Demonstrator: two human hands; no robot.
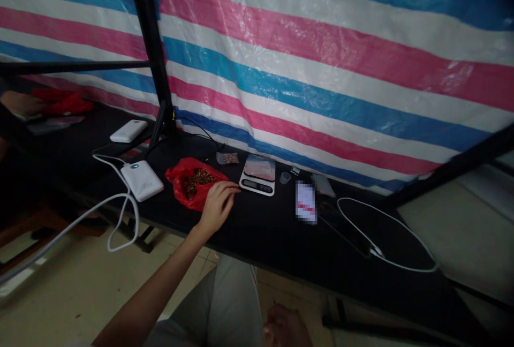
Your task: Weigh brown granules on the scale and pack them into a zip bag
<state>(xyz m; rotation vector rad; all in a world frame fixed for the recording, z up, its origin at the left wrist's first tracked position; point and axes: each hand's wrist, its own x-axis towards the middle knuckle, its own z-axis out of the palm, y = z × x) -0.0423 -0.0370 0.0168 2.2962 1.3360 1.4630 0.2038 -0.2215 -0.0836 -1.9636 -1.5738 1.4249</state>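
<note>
My left hand [218, 209] rests on the black table between a red plastic bag and a small kitchen scale, its fingers stretched toward the scale's left edge. I cannot tell whether the fingertips touch the scale. The red plastic bag [182, 193] lies open, with many small brown pieces [197, 181] inside. On the white digital scale [257, 186] lies a clear, flat plastic bag [260, 167]. Behind them is a small zip bag [227, 158] of brown pieces. My right hand [286, 326] hangs low by my legs, dark and blurred, its fingers unclear.
Right of the scale are a small clear cup [285, 178], a lit phone [305, 202] and a dark phone [345, 229] with a white cable [401, 217]. Two white power banks [143, 180] lie left. A co-worker's hand [22, 104] is at far left. Striped sheeting [281, 84] hangs behind.
</note>
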